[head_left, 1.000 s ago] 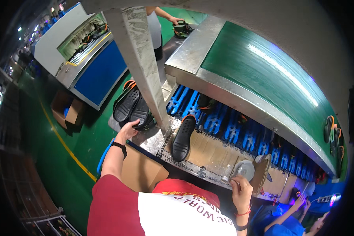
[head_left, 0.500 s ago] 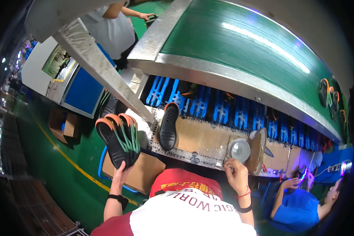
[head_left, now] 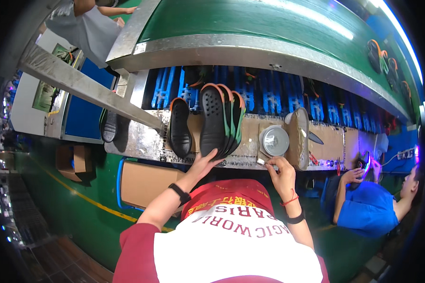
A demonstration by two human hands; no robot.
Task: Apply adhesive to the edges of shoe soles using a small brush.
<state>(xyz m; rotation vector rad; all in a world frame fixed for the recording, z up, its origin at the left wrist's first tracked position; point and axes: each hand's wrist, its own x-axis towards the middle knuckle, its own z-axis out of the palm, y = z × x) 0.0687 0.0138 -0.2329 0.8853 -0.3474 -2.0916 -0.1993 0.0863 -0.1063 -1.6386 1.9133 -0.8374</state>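
Observation:
My left hand [head_left: 204, 165] grips the heel end of a fanned stack of black shoe soles [head_left: 213, 120] with orange and green edges. The stack is over the cardboard-covered bench. Left of it, a single black sole [head_left: 180, 134] lies on the bench, apart from the stack. My right hand [head_left: 283, 175] is pinched at the bench's front edge, beside a round grey metal dish [head_left: 275, 141]. Whatever its fingertips hold is too small to make out. Just right of the dish stands a worn, pale cardboard-like piece [head_left: 297, 139].
Blue racks [head_left: 271, 96] line the bench's far side, under a green conveyor [head_left: 231, 23] carrying several soles [head_left: 378, 56]. A metal post [head_left: 89, 87] slants across the left. Below the bench is a cardboard box [head_left: 148, 184]. Co-workers [head_left: 370, 203] are at the right and upper left.
My left hand has carried the sole stack rightward from beyond the bench's left end to over the bench, beside the single sole. My right hand stays pinched near the dish. The view has shifted.

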